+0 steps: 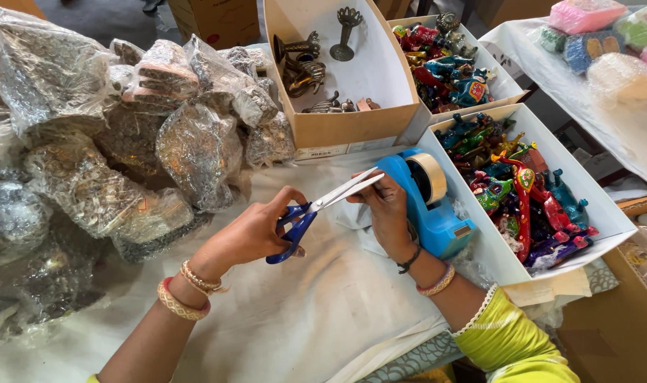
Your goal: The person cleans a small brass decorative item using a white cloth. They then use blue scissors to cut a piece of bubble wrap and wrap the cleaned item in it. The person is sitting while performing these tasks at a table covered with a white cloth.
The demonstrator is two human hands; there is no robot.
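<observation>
My left hand grips blue-handled scissors, fingers through the loops, blades slightly apart and pointing right. The blade tips meet my right hand, which rests against a blue tape dispenser holding a roll of tan tape. My right fingers seem to pinch something small at the blades, likely tape, though it is hard to make out. Both wrists carry bangles.
A heap of bubble-wrapped items fills the left. Behind stand a cardboard box of metal figurines and white boxes of colourful painted figures. A white cloth covers the table; wrapped bundles lie at the far right.
</observation>
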